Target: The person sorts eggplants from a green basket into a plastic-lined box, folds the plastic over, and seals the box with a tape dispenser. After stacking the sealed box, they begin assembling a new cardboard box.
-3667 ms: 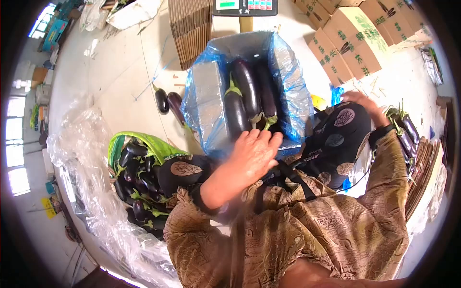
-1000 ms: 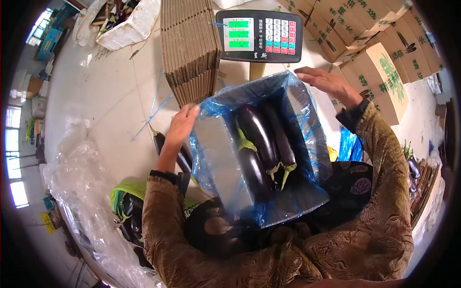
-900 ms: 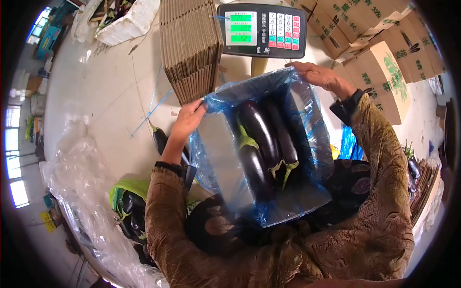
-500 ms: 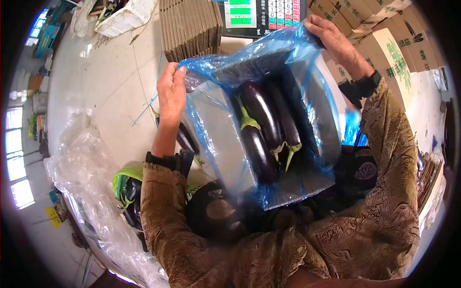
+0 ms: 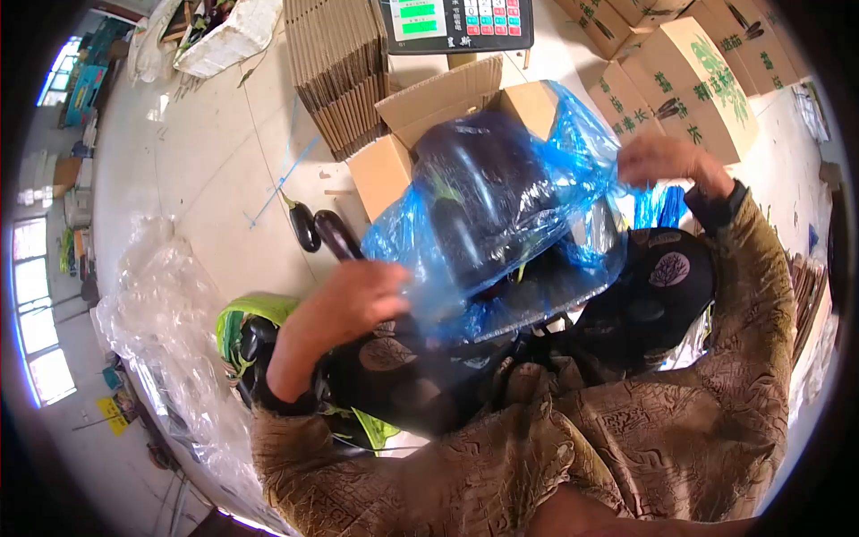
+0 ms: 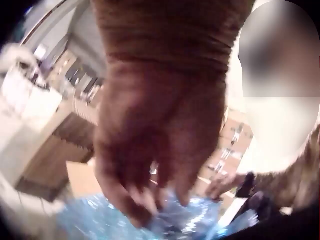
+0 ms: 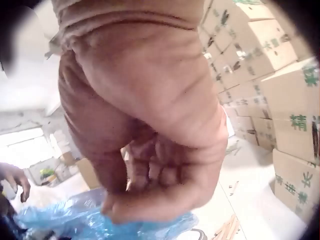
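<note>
A cardboard box [image 5: 380, 174] with raised flaps stands before the person, its brown far side bare. Blue plastic liner [image 5: 573, 134] is drawn across the dark eggplants [image 5: 474, 170], which show through it. At the box's right, the right hand [image 5: 667, 163] pinches a gathered edge of the liner; its thumb and curled fingers show in the right wrist view. The left hand [image 5: 344, 304], blurred, is over the liner's near left side. In the left wrist view its fingers [image 6: 132, 210] are loosely bent above the plastic, with no liner seen gripped between them.
Two loose eggplants [image 5: 335, 234] lie on the floor left of the box. A green bag [image 5: 234, 331] of eggplants is by the left knee. Flattened cartons [image 5: 335, 80] and a scale [image 5: 461, 25] stand beyond; printed cartons [image 5: 680, 89] are stacked at right.
Both hands have come down from the box's far corners towards the body. The liner's far edge has left the flaps and now covers the eggplants, exposing brown cardboard.
</note>
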Available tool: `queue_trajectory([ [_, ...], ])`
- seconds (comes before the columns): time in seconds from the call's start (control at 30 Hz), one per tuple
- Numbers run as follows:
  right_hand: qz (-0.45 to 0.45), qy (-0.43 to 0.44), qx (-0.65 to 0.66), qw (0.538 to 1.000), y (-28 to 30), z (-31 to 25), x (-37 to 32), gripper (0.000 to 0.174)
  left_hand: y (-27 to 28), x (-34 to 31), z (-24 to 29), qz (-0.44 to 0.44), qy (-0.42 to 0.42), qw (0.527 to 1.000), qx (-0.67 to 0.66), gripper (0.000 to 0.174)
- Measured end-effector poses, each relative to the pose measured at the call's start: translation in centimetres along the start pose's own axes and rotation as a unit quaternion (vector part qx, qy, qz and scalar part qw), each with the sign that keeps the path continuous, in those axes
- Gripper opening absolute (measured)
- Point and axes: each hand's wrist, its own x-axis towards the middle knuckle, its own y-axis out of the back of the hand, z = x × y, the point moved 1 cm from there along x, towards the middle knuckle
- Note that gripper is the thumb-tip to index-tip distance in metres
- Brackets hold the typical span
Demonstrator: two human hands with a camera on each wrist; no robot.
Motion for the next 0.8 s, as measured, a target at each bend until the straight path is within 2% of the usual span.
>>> queue_trajectory([
  [0.03,0.041,-0.069,0.117,0.99,0.6,0.6,-0.4,0.03,1.0,-0.5,0.1,0.085,0.045,0.995,-0.015,0.026],
  [0.07,0.085,-0.05,0.113,0.989,1.1,1.3,-0.3,0.033,1.8,-0.8,0.1,0.17,0.088,0.981,-0.029,0.028],
  [0.1,0.13,-0.03,0.108,0.985,1.6,2.0,-0.2,0.036,2.1,-0.8,0.2,0.166,0.086,0.982,-0.028,0.028],
  [0.17,0.258,0.054,0.065,0.962,1.3,2.1,1.2,0.042,3.1,-0.7,0.3,0.302,0.19,0.924,-0.14,0.042],
  [0.2,0.261,0.054,0.066,0.962,0.9,1.9,2.1,0.042,2.7,-0.2,0.0,0.302,0.187,0.924,-0.138,0.042],
  [0.27,0.323,0.013,0.234,0.917,0.1,1.4,4.1,0.053,1.0,0.8,-1.3,0.332,0.149,0.907,-0.212,0.059],
  [0.3,0.318,0.017,0.237,0.918,-0.1,2.0,5.5,0.053,0.9,0.8,-1.4,0.333,0.155,0.906,-0.211,0.059],
  [0.37,0.15,0.016,0.304,0.941,-0.5,3.7,9.0,0.06,0.9,0.7,-1.6,0.275,0.209,0.897,-0.277,0.073],
  [0.4,0.18,-0.014,0.249,0.952,-0.9,5.1,10.0,0.048,1.0,0.5,-1.6,0.254,0.226,0.904,-0.26,0.074],
  [0.43,0.172,-0.012,0.251,0.953,-0.7,5.5,9.7,0.048,0.6,0.3,-2.3,0.254,0.234,0.901,-0.262,0.074],
  [0.5,0.146,0.017,0.073,0.987,0.9,5.4,7.7,0.035,-0.6,-0.2,-3.9,0.195,0.202,0.956,-0.082,0.075],
  [0.53,0.12,0.012,0.078,0.99,1.3,5.6,6.4,0.031,-0.4,0.1,-2.0,0.182,0.118,0.976,0.014,0.078],
  [0.57,0.095,0.007,0.081,0.992,1.4,6.5,5.2,0.029,-0.8,0.1,-1.6,0.183,0.121,0.976,0.01,0.078],
  [0.6,0.097,0.023,-0.093,0.991,1.4,11.2,5.7,0.028,-1.2,0.2,-1.5,0.174,0.112,0.978,0.033,0.078],
  [0.63,0.096,0.04,-0.265,0.959,1.5,15.1,6.7,0.028,-1.6,0.4,-1.2,0.166,0.103,0.979,0.056,0.078],
  [0.67,0.099,-0.053,-0.172,0.979,0.9,12.0,4.1,0.026,-1.4,0.7,-0.3,0.13,0.132,0.98,0.075,0.078],
  [0.7,0.101,-0.146,-0.076,0.981,0.0,7.6,0.4,0.024,-1.9,0.9,-0.3,0.133,0.135,0.979,0.071,0.078],
  [0.73,0.074,-0.145,0.006,0.987,0.2,6.3,-1.0,0.024,-2.4,1.2,-0.3,0.141,0.109,0.977,0.119,0.081],
  [0.77,0.072,-0.144,0.003,0.987,0.5,5.6,-1.3,0.024,-3.0,1.6,-0.1,0.148,0.083,0.971,0.167,0.085],
  [0.8,0.129,-0.079,-0.031,0.988,0.6,4.9,-1.5,0.026,-3.0,2.1,1.2,0.143,0.082,0.97,0.177,0.084],
])
